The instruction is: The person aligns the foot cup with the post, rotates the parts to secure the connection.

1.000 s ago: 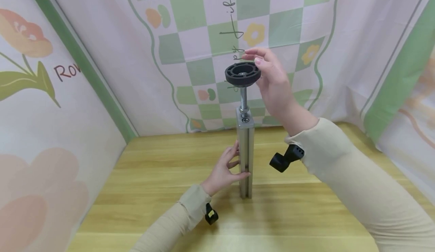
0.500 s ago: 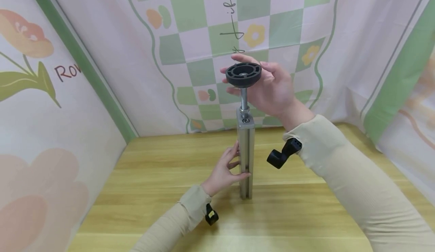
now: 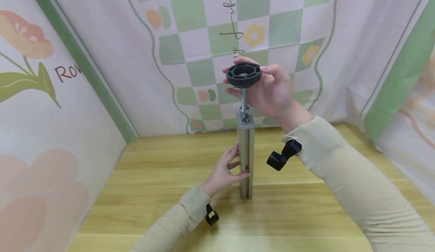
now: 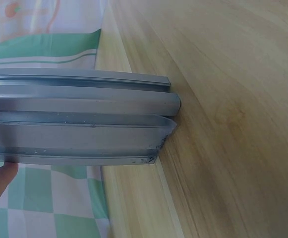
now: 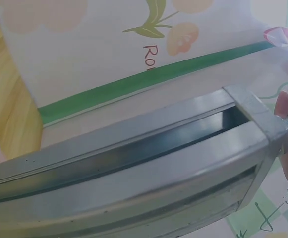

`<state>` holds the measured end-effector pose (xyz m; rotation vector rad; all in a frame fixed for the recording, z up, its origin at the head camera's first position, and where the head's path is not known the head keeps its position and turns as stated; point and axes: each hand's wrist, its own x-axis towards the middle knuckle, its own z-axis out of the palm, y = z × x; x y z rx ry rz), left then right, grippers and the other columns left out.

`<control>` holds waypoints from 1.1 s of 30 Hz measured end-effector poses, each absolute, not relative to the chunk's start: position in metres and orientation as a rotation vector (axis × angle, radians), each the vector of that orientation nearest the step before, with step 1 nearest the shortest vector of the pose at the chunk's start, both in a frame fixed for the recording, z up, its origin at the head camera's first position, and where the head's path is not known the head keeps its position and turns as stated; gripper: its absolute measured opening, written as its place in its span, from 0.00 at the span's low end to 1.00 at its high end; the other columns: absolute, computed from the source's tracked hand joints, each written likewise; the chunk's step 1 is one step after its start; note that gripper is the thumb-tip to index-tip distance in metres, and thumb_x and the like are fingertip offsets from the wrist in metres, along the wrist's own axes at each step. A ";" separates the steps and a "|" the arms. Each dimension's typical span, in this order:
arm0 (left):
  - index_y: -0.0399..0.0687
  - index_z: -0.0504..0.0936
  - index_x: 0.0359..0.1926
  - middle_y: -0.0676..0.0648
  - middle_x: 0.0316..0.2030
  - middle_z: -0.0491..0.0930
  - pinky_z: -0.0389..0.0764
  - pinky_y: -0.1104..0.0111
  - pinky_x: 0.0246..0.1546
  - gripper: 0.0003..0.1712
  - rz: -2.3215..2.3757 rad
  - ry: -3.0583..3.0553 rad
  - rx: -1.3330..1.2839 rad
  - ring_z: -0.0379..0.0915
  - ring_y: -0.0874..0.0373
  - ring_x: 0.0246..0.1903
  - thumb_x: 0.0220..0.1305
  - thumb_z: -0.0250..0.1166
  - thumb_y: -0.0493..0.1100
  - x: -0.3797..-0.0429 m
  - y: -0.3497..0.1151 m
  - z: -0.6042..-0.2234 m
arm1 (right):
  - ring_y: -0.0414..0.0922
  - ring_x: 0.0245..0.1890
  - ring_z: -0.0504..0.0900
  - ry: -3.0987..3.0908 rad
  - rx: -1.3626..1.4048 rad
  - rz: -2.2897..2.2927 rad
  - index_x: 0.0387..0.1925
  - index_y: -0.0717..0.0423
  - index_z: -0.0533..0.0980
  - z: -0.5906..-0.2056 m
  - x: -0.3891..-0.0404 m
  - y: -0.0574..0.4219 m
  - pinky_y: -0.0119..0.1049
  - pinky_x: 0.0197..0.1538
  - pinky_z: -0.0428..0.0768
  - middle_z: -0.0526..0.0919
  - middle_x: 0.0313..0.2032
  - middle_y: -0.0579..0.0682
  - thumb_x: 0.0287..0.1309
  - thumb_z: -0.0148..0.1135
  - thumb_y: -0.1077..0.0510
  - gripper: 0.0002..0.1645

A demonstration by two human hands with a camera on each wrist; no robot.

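An aluminium profile [image 3: 245,154] stands upright on the table, its slots and lower end visible up close in the left wrist view. My left hand [image 3: 222,172] grips it low down from the left, thumb in front and fingers behind. On its top end plate [image 3: 249,124], beside a socket screw, a threaded rod [image 3: 244,98] with a nut [image 3: 244,111] carries a round black levelling foot [image 3: 242,81]. My right hand [image 3: 272,89] holds the foot by its rim, thumb at the right edge and fingers reaching round behind, partly hidden by it.
The wooden table [image 3: 163,169] runs back to a curtain [image 3: 193,48] with a green and white check print. Floral curtains [image 3: 44,123] hang at the sides. Small black wrist cameras [image 3: 278,160] jut out from both sleeves.
My right hand has moved from the foot's right edge, fingers raised over the rim, to a hold round its back and right side. The left hand and profile stay put.
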<state>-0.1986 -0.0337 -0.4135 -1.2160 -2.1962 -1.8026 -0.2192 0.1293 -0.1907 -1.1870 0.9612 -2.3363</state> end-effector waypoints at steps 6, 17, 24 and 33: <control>0.83 0.40 0.70 0.36 0.61 0.60 0.75 0.62 0.58 0.65 -1.796 -2.200 -1.224 0.63 0.42 0.59 0.50 0.69 0.27 -0.198 -0.035 -0.414 | 0.49 0.47 0.75 1.109 -1.173 -2.378 0.47 0.53 0.73 -0.191 -0.216 0.128 0.42 0.55 0.73 0.74 0.50 0.55 0.50 0.55 0.53 0.21; 0.88 0.41 0.68 0.35 0.62 0.59 0.74 0.62 0.58 0.66 -1.807 -2.178 -1.223 0.63 0.40 0.59 0.49 0.69 0.26 -0.199 -0.035 -0.413 | 0.47 0.50 0.73 1.384 -1.227 -2.457 0.48 0.53 0.69 -0.191 -0.211 0.130 0.36 0.54 0.76 0.69 0.52 0.57 0.59 0.52 0.56 0.15; 0.87 0.40 0.68 0.36 0.61 0.60 0.73 0.62 0.59 0.65 -1.786 -2.193 -1.226 0.63 0.40 0.60 0.50 0.69 0.27 -0.199 -0.034 -0.412 | 0.48 0.52 0.74 1.491 -1.300 -2.586 0.45 0.56 0.72 -0.197 -0.209 0.130 0.34 0.57 0.75 0.71 0.51 0.60 0.56 0.64 0.55 0.18; 0.86 0.41 0.68 0.35 0.61 0.59 0.73 0.64 0.59 0.67 -1.792 -2.194 -1.226 0.63 0.40 0.60 0.48 0.69 0.25 -0.198 -0.034 -0.412 | 0.45 0.48 0.78 1.861 -1.190 -2.608 0.42 0.50 0.75 -0.197 -0.203 0.133 0.33 0.56 0.74 0.78 0.46 0.54 0.55 0.58 0.62 0.11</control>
